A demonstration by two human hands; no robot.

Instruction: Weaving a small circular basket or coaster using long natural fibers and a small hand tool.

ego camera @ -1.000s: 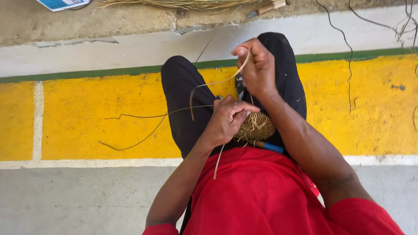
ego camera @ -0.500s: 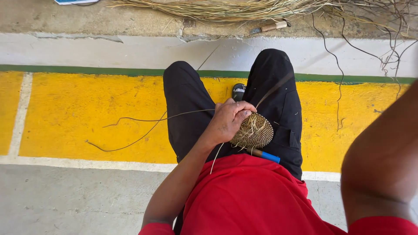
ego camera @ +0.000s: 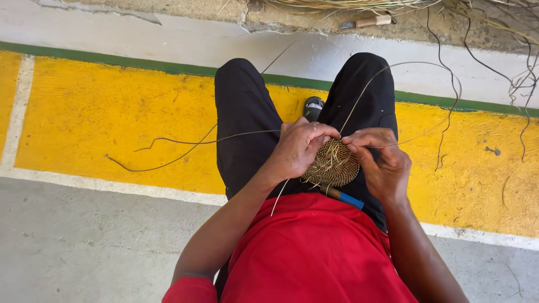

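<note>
In the middle of the frame the left hand [ego camera: 300, 147] grips the upper left edge of a small round woven disc [ego camera: 332, 164], its fingers closed on the rim, and the right hand [ego camera: 380, 160] pinches a thin fibre strand [ego camera: 393, 64] at the disc's upper right edge, with fingertips pressed together on it. The disc lies on the lap, between the knees in black trousers [ego camera: 244, 123]. The strand rises from the disc and makes a wide loop toward the upper right of the frame. Other loose strands [ego camera: 168, 143] trail to the left over the floor. A tool with a blue handle [ego camera: 343, 197] lies just under the disc, partly covered by it and by the red shirt [ego camera: 314, 252]. At the top edge a knife with a wooden handle [ego camera: 368, 22] lies near a bundle of dry fibres [ego camera: 342, 4]. The floor has a wide yellow band [ego camera: 101, 118], with a green line [ego camera: 112, 60] above it and grey concrete [ego camera: 84, 241] in the lower left
</note>
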